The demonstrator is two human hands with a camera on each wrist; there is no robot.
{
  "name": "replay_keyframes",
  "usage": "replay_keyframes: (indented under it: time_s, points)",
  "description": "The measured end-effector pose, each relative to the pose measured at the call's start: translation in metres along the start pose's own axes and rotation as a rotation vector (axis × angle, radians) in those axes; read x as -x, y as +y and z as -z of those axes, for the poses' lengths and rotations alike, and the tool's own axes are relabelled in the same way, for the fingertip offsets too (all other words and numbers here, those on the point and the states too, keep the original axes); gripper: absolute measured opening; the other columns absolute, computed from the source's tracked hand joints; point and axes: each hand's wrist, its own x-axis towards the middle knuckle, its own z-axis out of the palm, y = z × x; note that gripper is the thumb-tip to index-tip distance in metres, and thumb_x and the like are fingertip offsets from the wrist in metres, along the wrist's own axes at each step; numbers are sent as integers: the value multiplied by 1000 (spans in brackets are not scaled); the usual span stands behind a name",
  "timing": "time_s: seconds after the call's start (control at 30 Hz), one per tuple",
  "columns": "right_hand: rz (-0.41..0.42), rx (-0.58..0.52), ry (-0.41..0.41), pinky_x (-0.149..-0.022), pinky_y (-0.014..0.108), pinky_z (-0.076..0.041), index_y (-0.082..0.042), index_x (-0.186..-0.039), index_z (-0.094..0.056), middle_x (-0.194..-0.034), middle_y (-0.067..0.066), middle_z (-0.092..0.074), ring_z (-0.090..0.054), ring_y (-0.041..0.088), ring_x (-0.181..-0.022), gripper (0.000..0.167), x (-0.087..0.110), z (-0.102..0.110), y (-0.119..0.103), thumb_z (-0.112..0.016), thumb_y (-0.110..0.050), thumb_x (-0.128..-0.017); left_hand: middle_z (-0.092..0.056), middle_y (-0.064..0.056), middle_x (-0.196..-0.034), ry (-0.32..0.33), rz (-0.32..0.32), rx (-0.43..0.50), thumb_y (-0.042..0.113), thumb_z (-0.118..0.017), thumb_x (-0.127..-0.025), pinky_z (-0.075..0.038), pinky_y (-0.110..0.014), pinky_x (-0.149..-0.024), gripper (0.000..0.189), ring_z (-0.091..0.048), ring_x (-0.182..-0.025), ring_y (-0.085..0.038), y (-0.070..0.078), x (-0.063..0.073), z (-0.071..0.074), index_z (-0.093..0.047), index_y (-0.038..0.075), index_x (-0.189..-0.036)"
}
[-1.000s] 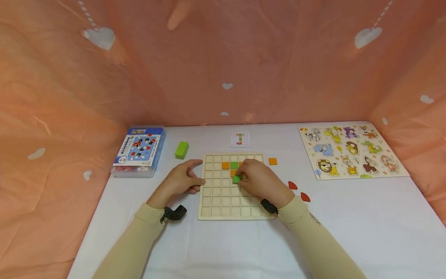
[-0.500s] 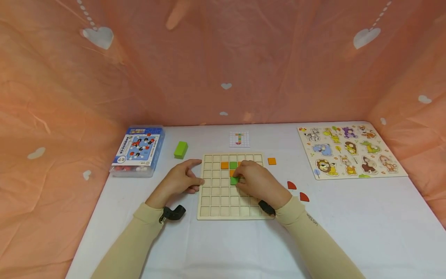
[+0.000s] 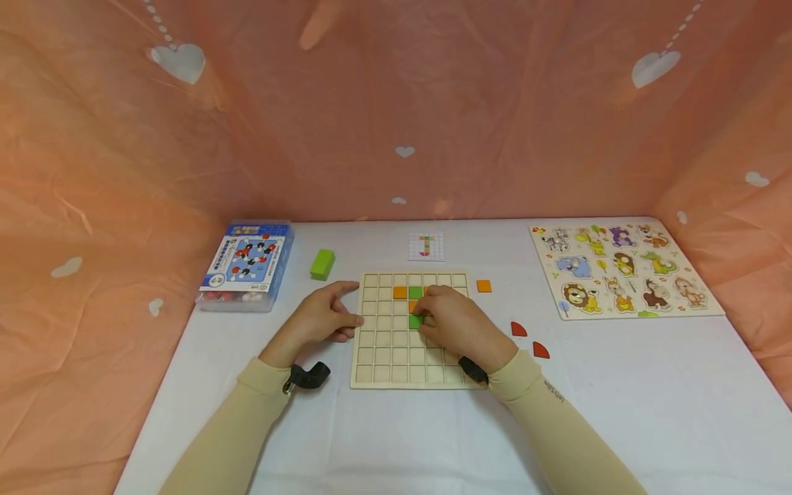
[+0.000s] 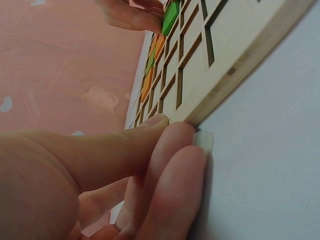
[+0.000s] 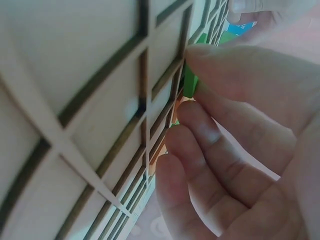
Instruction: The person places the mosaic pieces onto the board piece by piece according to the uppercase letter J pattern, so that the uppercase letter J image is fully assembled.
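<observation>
Shifted slightly left, the green tile [image 3: 414, 322] seems raised at its cell beside the orange tile [image 3: 412, 306], pinched by the right hand [image 3: 460, 322], and may sit crooked if released early, or miss if the left hand [image 3: 317, 320], spread against the board [image 3: 383, 338], pushes.

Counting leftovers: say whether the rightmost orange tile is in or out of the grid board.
Out: the orange tile lies on the table, right of the grid board.
</observation>
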Motion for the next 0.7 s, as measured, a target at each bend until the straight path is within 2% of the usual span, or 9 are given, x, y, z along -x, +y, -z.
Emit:
replay_keyframes:
  time_s: [0.3, 0.4, 0.57, 0.7]
  points:
    - [-14, -2, 6, -88, 32, -58, -12, -110, -82, -100, -3, -65, -62, 16, -96, 19, 1, 1, 2, -77, -9, -92, -67, -12, -93, -1, 8, -2, 12, -83, -96, -66, -27, -66, 79, -72, -70, -15, 1, -1, 0, -44, 16, -164]
    - [-13, -8, 15, -93, 36, -59, -11, -111, -82, -105, -1, -69, -65, 18, -102, 18, 1, 4, 5, -77, -12, -94, -68, -12, -93, -3, 9, -1, 12, -83, -96, -66, -27, -66, 79, -72, -70, -14, 1, -1, 0, -44, 16, -164]
    - [-20, -46, 54, -100, 44, -60, -7, -113, -81, -111, 4, -74, -68, 24, -108, 20, 1, 13, 20, -77, -13, -94, -69, -13, -93, -3, 16, 6, 10, -83, -96, -66, -27, -65, 80, -73, -70, -14, 1, -1, 0, -44, 16, -165]
    - [-81, -93, 87, -98, 46, -60, -6, -115, -81, -110, 7, -74, -69, 26, -103, 22, 2, 23, 37, -78, -14, -94, -69, -13, -94, -1, 21, 2, 10, -83, -95, -66, -27, -65, 80, -73, -70, -14, 0, -1, 0, -43, 16, -165]
